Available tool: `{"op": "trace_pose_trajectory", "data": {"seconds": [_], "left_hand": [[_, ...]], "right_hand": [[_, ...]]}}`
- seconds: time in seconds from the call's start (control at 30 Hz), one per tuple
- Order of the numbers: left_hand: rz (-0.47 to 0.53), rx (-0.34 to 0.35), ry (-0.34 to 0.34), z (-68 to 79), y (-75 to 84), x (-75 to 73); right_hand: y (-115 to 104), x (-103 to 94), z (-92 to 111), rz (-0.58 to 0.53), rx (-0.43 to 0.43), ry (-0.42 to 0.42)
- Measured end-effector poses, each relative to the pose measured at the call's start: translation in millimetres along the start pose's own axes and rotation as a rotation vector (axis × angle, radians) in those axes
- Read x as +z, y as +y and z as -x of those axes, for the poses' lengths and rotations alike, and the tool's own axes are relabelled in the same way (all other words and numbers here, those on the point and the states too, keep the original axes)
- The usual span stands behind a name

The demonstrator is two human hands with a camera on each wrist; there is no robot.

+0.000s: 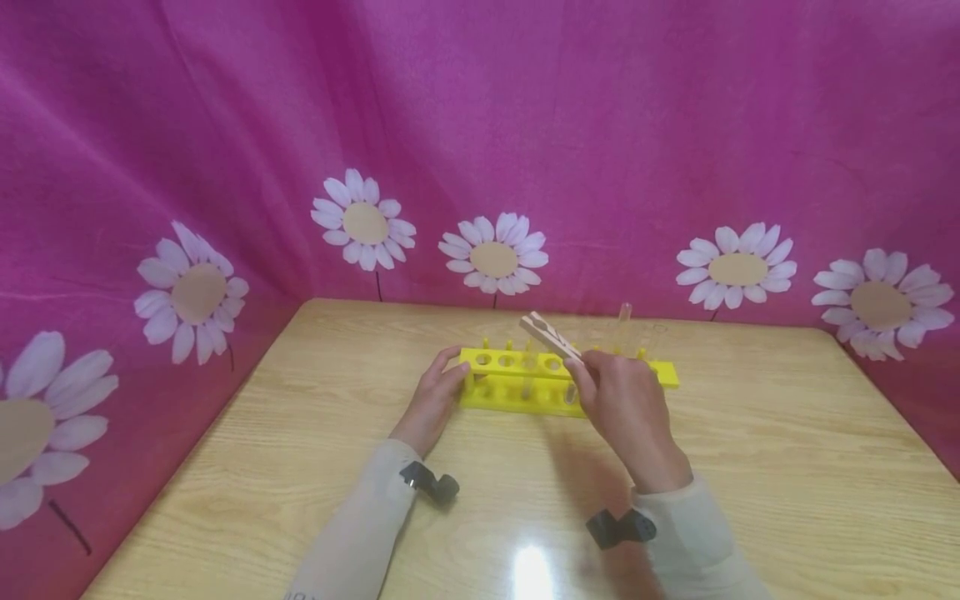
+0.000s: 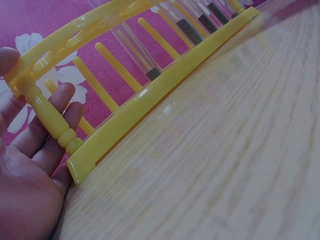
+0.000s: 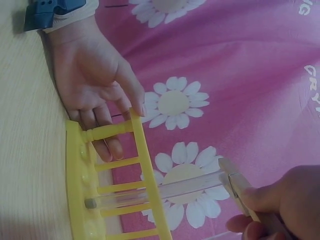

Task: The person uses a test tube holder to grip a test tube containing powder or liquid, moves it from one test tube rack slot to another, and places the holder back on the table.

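A yellow test tube rack (image 1: 517,406) stands on the table. My left hand (image 1: 429,400) grips its left end, thumb at the top bar and fingers behind the end post (image 2: 49,114). In my right hand (image 1: 626,408) is a wooden test tube holder (image 1: 553,337), pinched between thumb and fingers above the rack. The right wrist view has the holder's tip right at the mouth of a clear test tube (image 3: 195,185). That tube stands in the rack, with dark material (image 3: 90,203) at its bottom. Other tubes with dark contents (image 2: 189,32) stand farther along the rack.
The rack and both forearms are over a light wood-grain table (image 1: 300,417). A magenta cloth (image 1: 600,125) with white flowers hangs behind and on the sides. Upright yellow pegs (image 2: 95,84) line the rack's back. Two tube tops (image 1: 626,312) rise at its right end.
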State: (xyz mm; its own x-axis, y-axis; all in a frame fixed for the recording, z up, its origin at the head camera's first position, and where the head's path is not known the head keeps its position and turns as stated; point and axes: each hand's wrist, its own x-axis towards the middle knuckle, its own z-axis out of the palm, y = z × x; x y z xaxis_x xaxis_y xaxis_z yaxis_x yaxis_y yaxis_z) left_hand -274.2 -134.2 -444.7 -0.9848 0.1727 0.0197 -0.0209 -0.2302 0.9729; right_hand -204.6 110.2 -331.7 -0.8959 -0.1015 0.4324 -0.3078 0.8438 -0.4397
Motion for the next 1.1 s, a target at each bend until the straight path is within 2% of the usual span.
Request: {"op": "trace_pose_trajectory", "data": {"seconds": [0.5, 1.1], "left_hand": [[0.000, -0.004, -0.001, 0.9, 1.3, 1.0], [0.009, -0.016, 0.004, 2.6, 1.8, 1.3]], "right_hand": [[0, -8.6, 0, 0.001, 0.028, 0.017], [7, -31.3, 0, 0.011, 0.058, 0.029]]}}
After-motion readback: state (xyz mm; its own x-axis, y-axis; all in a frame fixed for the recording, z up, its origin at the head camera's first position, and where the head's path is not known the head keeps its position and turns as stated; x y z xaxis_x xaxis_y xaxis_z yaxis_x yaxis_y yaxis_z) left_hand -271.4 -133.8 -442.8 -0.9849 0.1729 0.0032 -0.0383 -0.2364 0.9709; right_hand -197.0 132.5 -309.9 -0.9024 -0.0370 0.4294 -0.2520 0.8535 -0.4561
